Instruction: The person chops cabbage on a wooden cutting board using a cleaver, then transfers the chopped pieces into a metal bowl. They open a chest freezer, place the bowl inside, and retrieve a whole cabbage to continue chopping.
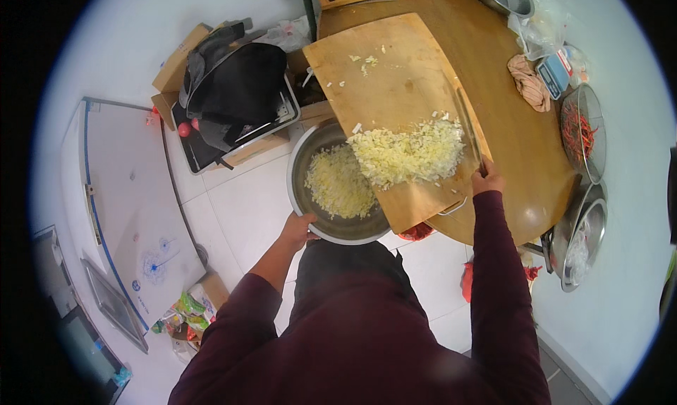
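Observation:
My left hand (298, 229) grips the near-left rim of a metal basin (298, 193). Inside it is a heap of finely chopped pale vegetable (338, 185), which looks like cabbage. A wooden cutting board (391, 82) lies on the table, its near-left corner reaching over the basin. Across the board's nearer half spreads a band of the same chopped vegetable (410, 148), with a few scraps farther back. At the board's right side, my right hand (487, 181) is closed around the handle of what looks like a kitchen knife (468, 116), seen nearly edge-on.
On the round wooden table (508, 156) are a kitchen scale (554, 74), a crumpled cloth (529, 83) and a mesh basket of red chillies (579, 132). Metal bowls (587, 246) stand at the right. A black bag (238, 87) and a chest freezer (137, 193) are at left.

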